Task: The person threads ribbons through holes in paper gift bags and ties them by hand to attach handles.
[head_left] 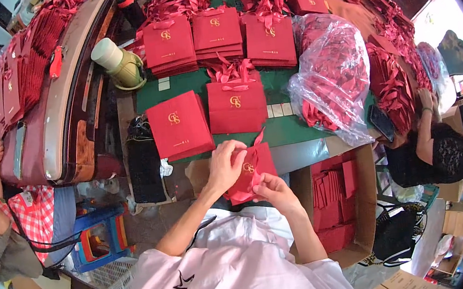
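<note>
Just in front of my body, a small red paper gift bag (262,157) with a gold print is held at a tilt between both hands. My left hand (227,165) is closed at its upper left side, fingers curled over the edge. Lower down on the right, my right hand (276,191) pinches a pinkish-red ribbon against the bag; the exact fingertip contact is partly hidden. Past them on the green tabletop (288,136) lies a stack of red bags with ribbon handles (236,115). Beside it on the left is a pile of flat red bags (179,130).
More bag stacks (217,30) stand farther back. A clear plastic sack of ribboned bags (335,68) sits at the right, near a dark phone (380,120). An open carton (361,209) is below the table edge. A greenish jug (124,71) stands left. Other people work around.
</note>
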A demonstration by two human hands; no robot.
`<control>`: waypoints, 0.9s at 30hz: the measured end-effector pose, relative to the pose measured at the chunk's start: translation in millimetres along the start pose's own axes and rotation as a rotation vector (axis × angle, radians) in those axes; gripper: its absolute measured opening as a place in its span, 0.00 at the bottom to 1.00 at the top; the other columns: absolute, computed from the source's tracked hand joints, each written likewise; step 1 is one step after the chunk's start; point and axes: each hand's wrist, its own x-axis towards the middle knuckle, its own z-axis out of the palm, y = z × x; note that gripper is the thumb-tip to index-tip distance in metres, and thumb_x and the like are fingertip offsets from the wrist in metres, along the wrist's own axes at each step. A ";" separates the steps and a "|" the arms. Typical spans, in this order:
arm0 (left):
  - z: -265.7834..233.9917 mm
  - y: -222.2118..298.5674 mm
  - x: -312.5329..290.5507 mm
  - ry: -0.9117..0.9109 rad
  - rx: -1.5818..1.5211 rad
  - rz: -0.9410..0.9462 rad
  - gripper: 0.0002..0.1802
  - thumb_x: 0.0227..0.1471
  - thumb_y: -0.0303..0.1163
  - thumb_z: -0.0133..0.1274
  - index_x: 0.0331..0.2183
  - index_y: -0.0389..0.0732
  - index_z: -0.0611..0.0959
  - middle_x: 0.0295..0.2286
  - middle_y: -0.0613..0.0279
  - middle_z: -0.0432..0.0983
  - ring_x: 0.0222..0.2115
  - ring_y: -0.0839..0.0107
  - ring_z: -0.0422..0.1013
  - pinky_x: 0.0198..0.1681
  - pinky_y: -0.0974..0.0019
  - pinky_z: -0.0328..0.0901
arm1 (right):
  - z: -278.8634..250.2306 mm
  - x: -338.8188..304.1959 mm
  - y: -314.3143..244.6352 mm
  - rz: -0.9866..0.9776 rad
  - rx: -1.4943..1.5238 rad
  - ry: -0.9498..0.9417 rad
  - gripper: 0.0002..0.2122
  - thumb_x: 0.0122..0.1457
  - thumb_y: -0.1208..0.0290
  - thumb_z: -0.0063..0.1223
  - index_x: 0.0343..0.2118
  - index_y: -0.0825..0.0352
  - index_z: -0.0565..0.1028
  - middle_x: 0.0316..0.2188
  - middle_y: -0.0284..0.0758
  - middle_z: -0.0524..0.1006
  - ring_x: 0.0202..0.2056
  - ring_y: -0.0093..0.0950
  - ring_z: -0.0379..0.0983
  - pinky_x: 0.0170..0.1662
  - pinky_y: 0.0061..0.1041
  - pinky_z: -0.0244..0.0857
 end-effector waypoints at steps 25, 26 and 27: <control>-23.5 -4.1 -85.6 -0.197 -1.446 -1.063 0.14 0.63 0.41 0.50 0.45 0.44 0.80 0.38 0.67 0.80 0.32 0.76 0.73 0.37 0.69 0.70 | 5.9 2.0 -0.5 -0.117 0.022 0.071 0.07 0.62 0.80 0.50 0.42 0.64 0.73 0.37 0.31 0.79 0.37 0.20 0.76 0.36 0.23 0.74; -19.5 -2.9 -86.9 -0.161 -1.333 -0.984 0.14 0.63 0.40 0.51 0.45 0.43 0.80 0.38 0.67 0.80 0.32 0.76 0.74 0.37 0.69 0.70 | 4.9 1.4 0.2 -0.142 -0.027 0.108 0.07 0.62 0.79 0.50 0.42 0.65 0.73 0.37 0.31 0.79 0.37 0.20 0.76 0.36 0.23 0.75; -17.1 -2.5 -88.1 -0.126 -1.219 -0.905 0.14 0.63 0.39 0.51 0.44 0.42 0.80 0.39 0.66 0.79 0.32 0.76 0.74 0.38 0.69 0.70 | 4.6 0.7 1.1 -0.167 -0.076 0.144 0.07 0.62 0.78 0.50 0.43 0.65 0.73 0.37 0.31 0.78 0.38 0.20 0.76 0.37 0.24 0.75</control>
